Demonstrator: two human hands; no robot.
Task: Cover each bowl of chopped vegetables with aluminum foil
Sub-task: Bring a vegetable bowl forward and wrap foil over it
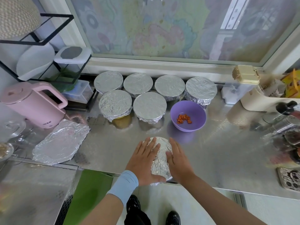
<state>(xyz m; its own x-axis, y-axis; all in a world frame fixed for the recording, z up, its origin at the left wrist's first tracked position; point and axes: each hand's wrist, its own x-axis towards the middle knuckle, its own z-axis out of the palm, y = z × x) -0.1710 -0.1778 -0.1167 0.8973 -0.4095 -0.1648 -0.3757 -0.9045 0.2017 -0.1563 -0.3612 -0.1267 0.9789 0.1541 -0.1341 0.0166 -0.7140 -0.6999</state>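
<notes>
The steel counter (219,151) is carrying it all: six foil-capped bowls (149,106) are sitting clustered at the back, a loose foil sheet (61,142) is lying at the left, and the purple bowl (197,109) is standing uncovered beside them. At the front edge the foil-wrapped bowl (160,159) is sitting between the left hand (146,161) and right hand (177,161), both pressing flat, fingers straight. Orange cubes (184,119) are lying in the purple bowl.

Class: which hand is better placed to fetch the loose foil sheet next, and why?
Probably left: the foil sheet lies nearer the left hand, by the pink kettle; the right hand would cross the wrapped bowl both press.
</notes>
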